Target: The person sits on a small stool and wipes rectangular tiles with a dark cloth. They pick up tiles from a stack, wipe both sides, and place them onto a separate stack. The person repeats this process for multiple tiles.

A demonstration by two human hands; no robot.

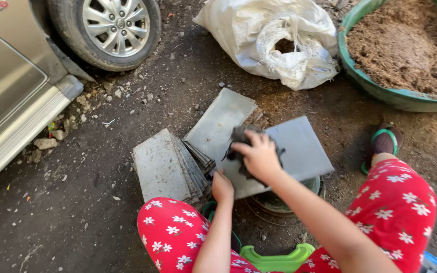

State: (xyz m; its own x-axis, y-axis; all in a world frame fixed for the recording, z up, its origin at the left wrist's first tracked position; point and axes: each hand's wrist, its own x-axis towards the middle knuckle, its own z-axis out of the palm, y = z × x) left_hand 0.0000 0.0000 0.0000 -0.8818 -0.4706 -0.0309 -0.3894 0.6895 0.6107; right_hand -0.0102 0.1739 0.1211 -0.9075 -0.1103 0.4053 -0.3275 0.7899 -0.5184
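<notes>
Nearest the person, between the knees in red flowered trousers (178, 232), a green stool (277, 259) shows at the bottom edge. Just ahead of it the left hand (222, 187) grips the near edge of a grey slab (299, 151), which is tilted and propped over a round green basin (274, 202) on the ground. Whether the fingers are fully closed on that edge cannot be told. The right hand (260, 155) is clamped on a dark rag (238, 137) and presses it against the slab's upper face.

Risk one: the slab appears to be held at one edge only and to rest on the basin rim. Hard rubbing could make it pivot or slip, dropping it onto the sandalled foot (383, 144) to the right of the hands.

Risk two: just left of the hands, a stack of grey slabs (165, 164) leans fanned out. A knock from the left elbow or knee could send it sliding. A second slab (221, 124) lies partly beneath the held one and may scrape it.

Beyond the hands lie a white sack (274, 40) and a green tub (380, 93) filled with brown material. Far left stands a car (6, 76) with its wheel (112, 28) close by; a dropped slab thrown that way could mark the bodywork.
</notes>
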